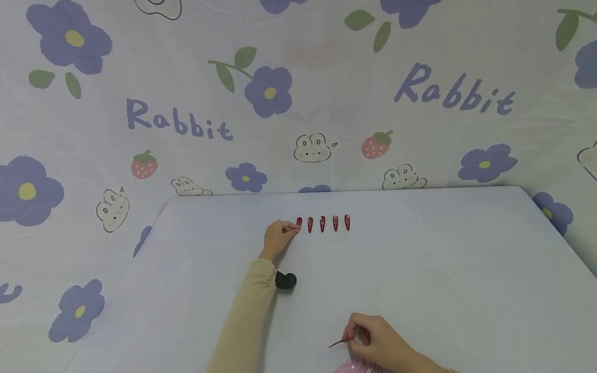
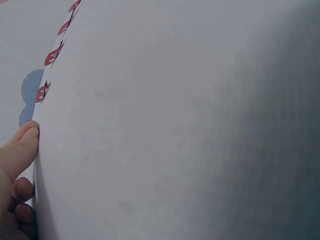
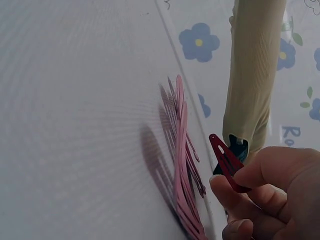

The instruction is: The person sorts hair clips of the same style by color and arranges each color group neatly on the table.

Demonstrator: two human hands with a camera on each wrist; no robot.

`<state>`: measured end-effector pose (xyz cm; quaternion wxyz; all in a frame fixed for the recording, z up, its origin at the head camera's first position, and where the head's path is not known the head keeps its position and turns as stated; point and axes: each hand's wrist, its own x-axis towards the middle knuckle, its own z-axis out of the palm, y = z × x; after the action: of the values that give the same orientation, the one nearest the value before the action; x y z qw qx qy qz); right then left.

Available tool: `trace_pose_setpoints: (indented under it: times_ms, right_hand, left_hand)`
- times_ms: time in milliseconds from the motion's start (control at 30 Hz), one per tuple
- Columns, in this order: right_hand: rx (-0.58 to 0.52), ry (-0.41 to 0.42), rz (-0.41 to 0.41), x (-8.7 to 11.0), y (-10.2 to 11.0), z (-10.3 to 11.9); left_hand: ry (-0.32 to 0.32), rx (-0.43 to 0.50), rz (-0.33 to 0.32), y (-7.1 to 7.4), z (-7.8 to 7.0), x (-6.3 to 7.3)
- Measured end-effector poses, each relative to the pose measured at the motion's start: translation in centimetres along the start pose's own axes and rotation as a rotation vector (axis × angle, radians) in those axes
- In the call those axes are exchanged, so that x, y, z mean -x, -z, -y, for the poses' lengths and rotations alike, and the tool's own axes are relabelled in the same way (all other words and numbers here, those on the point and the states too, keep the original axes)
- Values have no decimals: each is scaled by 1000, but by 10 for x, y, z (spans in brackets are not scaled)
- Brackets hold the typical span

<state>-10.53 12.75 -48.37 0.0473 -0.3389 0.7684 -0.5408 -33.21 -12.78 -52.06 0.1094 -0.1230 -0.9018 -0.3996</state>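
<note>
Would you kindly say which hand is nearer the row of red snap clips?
Left hand, touching the leftmost red snap clip; the right hand is well below it in the head view.

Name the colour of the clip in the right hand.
Dark red; the clip shows best in the right wrist view.

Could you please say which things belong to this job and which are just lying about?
Job:
Red snap hair clip in the right hand
Row of five matching clips, left hand at its left end
Probably the pink pieces

Incidental:
Rabbit-print backdrop
Black wrist device
</note>
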Motion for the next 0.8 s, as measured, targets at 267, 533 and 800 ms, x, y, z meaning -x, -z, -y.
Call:
trace_pose_setpoints:
  times_ms: [267, 533, 800]
  right_hand:
    - [-27, 19, -29, -1, 0, -2]
    - [-10, -75, -92, -2, 2, 3]
    - [-50, -44, -68, -2, 1, 0]
  left_hand:
    - [15, -50, -9, 5, -16, 6]
    - [43, -94, -8, 8, -25, 8]
    - [36, -66, -16, 10, -26, 9]
